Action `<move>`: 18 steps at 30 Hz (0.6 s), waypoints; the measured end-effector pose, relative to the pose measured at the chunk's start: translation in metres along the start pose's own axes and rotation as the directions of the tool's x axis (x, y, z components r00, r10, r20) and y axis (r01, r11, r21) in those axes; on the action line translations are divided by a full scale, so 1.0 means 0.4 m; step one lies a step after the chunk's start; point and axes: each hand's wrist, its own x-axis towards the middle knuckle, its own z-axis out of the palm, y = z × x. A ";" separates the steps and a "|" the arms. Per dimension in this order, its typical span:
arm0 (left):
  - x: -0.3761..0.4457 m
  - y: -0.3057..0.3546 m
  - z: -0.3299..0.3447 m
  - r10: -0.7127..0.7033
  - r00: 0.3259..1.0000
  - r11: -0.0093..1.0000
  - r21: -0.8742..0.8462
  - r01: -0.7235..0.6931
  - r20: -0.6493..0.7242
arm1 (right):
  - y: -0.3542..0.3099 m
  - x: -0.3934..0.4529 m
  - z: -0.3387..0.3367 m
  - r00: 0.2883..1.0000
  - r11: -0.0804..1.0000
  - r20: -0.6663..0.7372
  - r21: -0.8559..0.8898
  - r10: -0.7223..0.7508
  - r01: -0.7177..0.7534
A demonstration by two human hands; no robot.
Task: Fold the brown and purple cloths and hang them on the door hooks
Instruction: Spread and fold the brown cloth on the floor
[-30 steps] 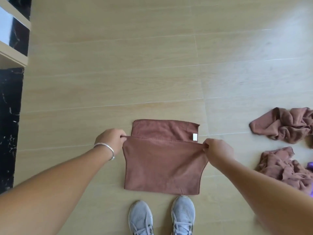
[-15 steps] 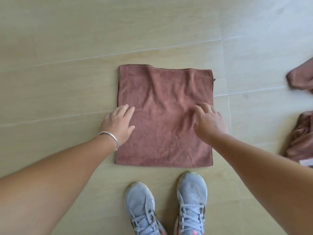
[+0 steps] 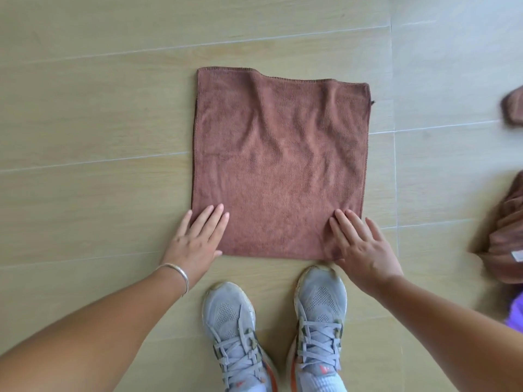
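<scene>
A: Head view, entry. Nearest the lens: two grey sneakers [image 3: 274, 332] on the wood-look floor [image 3: 85, 137], toes just short of the brown cloth [image 3: 280, 165]. Status of hands?

B: Left hand [image 3: 195, 241], bracelet [image 3: 175, 271] at the wrist, lies flat with straight fingers [image 3: 212, 219] on the cloth's near-left corner. Right hand [image 3: 362, 247] lies flat on the near-right corner, fingers spread. Both pressing, neither pinching; hands well apart, one per corner.

A: Cloth state?

B: Flat on the floor, roughly square. Doubled edge visible along the left side, so I judge at least one fold is in. Soft ripples run toward the far hem. Judgement: smoothing step, mid-fold.

A: Further out?

B: Right margin: a crumpled brown cloth [image 3: 506, 236] with a white tag [image 3: 518, 256], unfolded. Below it, a sliver of purple cloth [image 3: 516, 312], mostly cut off by the frame. Farther up the right edge, part of another brown piece [image 3: 513, 108], blurred.

A: Door hooks?

B: Not in view. Nothing seen hung.

A: Remaining, as judged: finish this fold, fold the other brown pieces and the purple one, hang all. Task early.
</scene>
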 end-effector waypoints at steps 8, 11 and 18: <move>0.021 0.007 -0.007 0.061 0.998 0.997 0.054 -0.061 0.002 | -0.046 0.010 0.010 0.993 0.995 0.093 -0.076 0.074 -0.067; 0.026 -0.001 -0.014 0.107 0.991 0.994 -0.002 -0.107 -0.080 | -0.048 0.011 -0.005 0.995 0.994 0.084 -0.091 0.061 -0.053; -0.020 0.039 -0.002 0.158 0.987 0.986 -0.046 -0.159 -0.023 | -0.010 -0.019 -0.021 0.994 0.994 0.105 -0.100 -0.022 0.032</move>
